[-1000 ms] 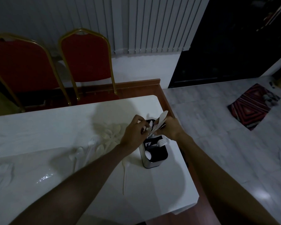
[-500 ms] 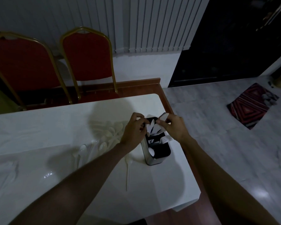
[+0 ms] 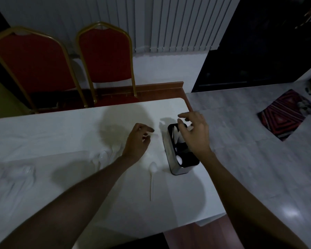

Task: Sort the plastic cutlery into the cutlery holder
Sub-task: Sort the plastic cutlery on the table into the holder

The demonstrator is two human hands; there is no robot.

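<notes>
Spoon (image 3: 152,178): bowl far, handle near. Right hand (image 3: 194,134) splayed above cutlery holder (image 3: 169,153); left hand (image 3: 137,140) curled, grip unclear.

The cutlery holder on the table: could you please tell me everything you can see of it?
The cutlery holder is an upright rectangular box with shiny silvery walls and a black top divided into compartments. It stands near the right edge of the white table. White plastic cutlery pokes up from it. The right hand, fingers spread, hovers over its far end and hides part of it; whether they touch cannot be told.
</notes>
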